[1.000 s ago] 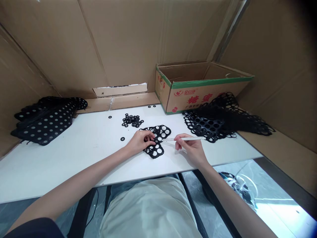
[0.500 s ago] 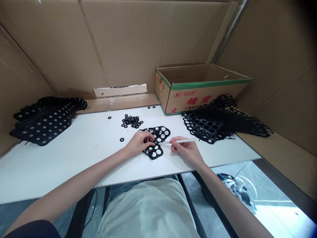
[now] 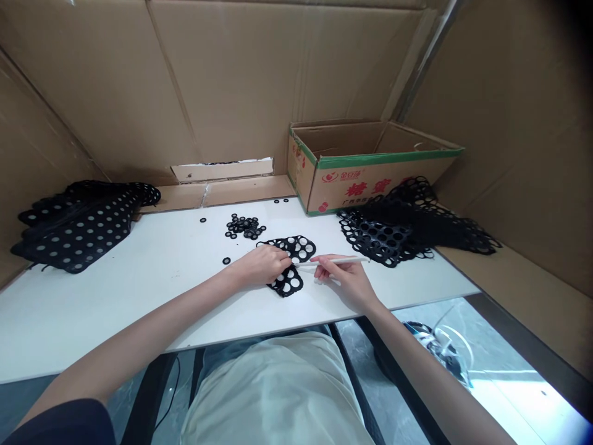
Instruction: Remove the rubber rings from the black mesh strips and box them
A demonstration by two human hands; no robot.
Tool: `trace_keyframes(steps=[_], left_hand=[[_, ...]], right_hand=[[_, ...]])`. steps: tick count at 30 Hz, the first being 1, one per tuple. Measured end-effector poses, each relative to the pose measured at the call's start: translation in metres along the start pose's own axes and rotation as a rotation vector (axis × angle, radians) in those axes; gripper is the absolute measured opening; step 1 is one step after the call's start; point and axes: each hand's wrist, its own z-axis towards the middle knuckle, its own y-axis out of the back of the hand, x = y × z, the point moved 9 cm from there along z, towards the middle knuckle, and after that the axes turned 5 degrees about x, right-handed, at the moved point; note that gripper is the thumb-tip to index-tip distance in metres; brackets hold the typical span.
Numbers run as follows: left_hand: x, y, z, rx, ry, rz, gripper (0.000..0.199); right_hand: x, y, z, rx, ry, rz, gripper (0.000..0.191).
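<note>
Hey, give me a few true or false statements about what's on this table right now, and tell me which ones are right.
1. The left hand rests on a black perforated sheet. True.
2. The right hand holds a thin white stick. True.
3. The cardboard box stands at the left end of the table. False: it stands at the far edge, right of centre.
4. The small black rings are heaped inside that box. False: they lie on the white tabletop.
5. A stack of black perforated sheets lies at the left of the table. True.
</note>
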Motion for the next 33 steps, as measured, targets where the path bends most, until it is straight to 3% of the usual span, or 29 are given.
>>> trace_keyframes(steps=[9,16,25,33], left_hand=[[0.005,0.016,-0.001,-0.178,0.014,-0.015,0.022],[0.026,0.012,-0.007,-0.267,0.167,-0.289,0.019],[0.031,0.010,-0.006,-0.285,0.200,-0.410,0.016],[0.017,0.009,-0.011,-0.243,0.089,-0.253,0.018]], right_hand=[[0.001,0.003,0.018,-0.053,0.019,0.072,0.039],[0.004,0.003,0.016,-0.086,0.038,0.049,0.039],[0.005,-0.001,0.014,-0.050,0.059,0.001,0.034],[0.011,0.002,0.005,-0.088,0.096,-0.038,0.029]])
